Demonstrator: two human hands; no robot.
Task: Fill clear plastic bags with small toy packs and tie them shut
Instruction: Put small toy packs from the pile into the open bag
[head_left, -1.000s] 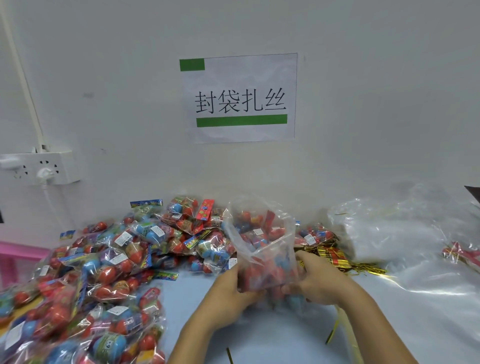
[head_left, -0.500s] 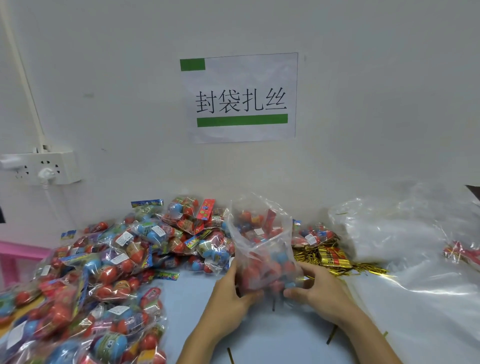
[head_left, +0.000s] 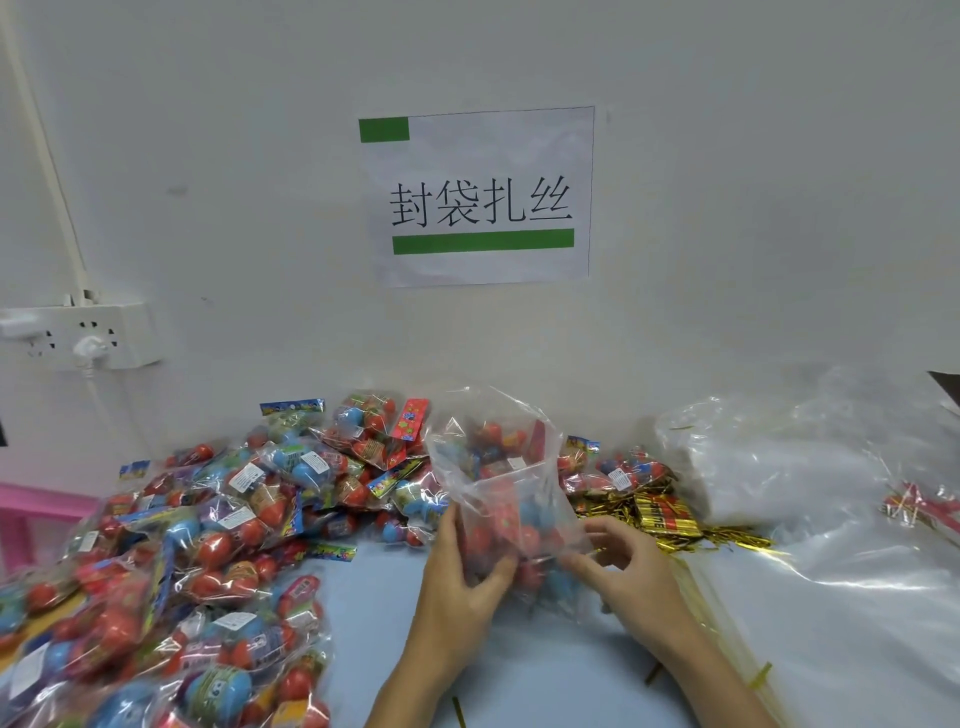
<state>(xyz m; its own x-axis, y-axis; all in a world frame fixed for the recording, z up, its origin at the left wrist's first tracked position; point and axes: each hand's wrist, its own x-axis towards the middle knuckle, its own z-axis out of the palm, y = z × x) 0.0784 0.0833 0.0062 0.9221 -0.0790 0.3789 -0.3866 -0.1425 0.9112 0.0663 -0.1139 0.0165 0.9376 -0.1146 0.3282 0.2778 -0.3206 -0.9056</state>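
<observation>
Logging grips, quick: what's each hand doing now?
Left hand: grips the bag.
Right hand: fingers curled at the bag's side; grip cannot be told.

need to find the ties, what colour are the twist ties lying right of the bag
Gold, metallic; the twist ties lie right of the clear bag. Head view shows them.

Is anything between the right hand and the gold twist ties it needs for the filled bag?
Nothing visible. The gold twist ties lie just beyond the right hand, with the filled bag to the hand's left.

A white paper sign (head_left: 480, 195) with 2 green bars hangs on the wall (head_left: 727, 182). A white power strip (head_left: 85, 335) is mounted at left, 1 plug inserted. A pink stand (head_left: 31, 512) sits below.
</observation>
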